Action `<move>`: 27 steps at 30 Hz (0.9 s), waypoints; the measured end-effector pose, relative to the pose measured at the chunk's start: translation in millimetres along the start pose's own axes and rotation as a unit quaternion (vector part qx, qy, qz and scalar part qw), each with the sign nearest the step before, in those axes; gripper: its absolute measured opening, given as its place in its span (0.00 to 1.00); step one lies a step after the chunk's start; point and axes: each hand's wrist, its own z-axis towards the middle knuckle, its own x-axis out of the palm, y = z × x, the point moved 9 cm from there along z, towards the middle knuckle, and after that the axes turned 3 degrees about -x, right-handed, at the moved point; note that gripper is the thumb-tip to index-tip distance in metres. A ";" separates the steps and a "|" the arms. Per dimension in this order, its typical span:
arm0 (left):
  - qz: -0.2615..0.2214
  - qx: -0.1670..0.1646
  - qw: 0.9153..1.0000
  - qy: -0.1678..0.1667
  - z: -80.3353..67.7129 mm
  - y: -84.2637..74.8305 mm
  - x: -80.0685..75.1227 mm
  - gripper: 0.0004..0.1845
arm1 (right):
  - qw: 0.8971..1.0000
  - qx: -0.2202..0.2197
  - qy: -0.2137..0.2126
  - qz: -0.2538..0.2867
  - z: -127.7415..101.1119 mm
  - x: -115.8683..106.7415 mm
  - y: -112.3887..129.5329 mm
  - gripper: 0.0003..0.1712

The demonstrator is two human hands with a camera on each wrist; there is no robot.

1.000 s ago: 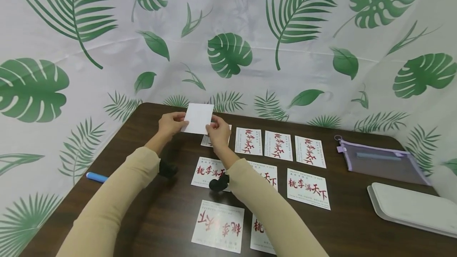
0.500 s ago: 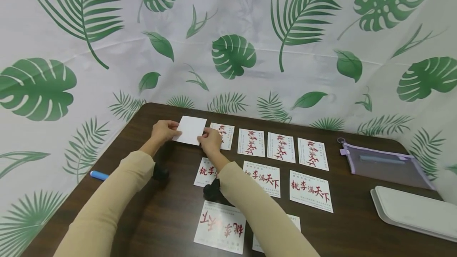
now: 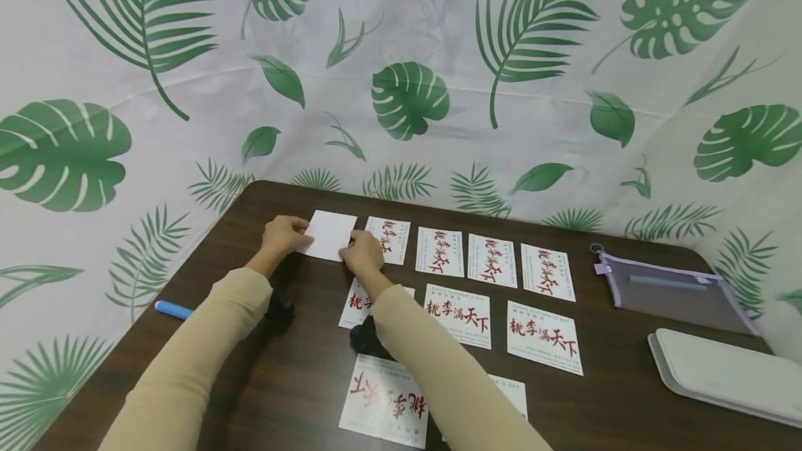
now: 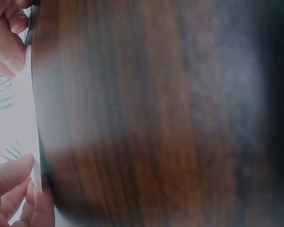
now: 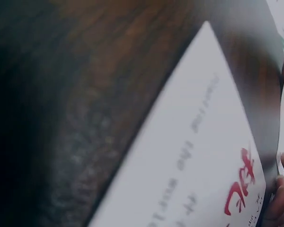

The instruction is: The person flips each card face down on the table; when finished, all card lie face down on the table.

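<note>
A square white card, blank side up, lies low over the far left part of the table. My left hand pinches its left edge between thumb and fingers. At its near right corner, my right hand pinches it in the same way. Just right of it is a printed card with red characters, the first of a back row. In the left wrist view the white card shows nearly edge-on between fingers of both hands. The right wrist view has a printed card close below the wrist.
More red-lettered cards lie in rows on the dark wooden table, including one at the right. A purple mesh pouch and a white case are at the right. A blue pen-like object lies near the left edge.
Both hands have brought the white card down and slightly left, from raised above the back row to close over the table. The leftmost back-row card is now uncovered.
</note>
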 end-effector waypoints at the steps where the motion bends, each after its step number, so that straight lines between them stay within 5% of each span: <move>1: 0.006 0.000 1.000 -0.001 -0.1 -1.1 0.0 0.20 | 1.000 0.001 -0.002 -0.003 -1.4 -1.3 0.9 0.07; 12: 0.067 0.015 0.998 -0.006 4.8 -11.6 3.5 0.18 | 0.998 -0.016 -0.037 -0.046 -16.0 -23.5 16.6 0.14; 14: 0.075 0.013 0.997 -0.003 5.5 -10.7 4.3 0.18 | 0.999 -0.016 -0.040 -0.021 -14.5 -25.6 13.5 0.08; 20: 0.095 0.015 0.995 -0.004 7.1 -13.9 3.7 0.19 | 0.991 -0.024 -0.091 0.099 1.0 -63.1 -8.1 0.17; 27: 0.054 0.123 0.991 0.015 5.1 -55.3 24.1 0.25 | 0.988 0.021 -0.082 0.132 15.7 -92.5 -54.4 0.19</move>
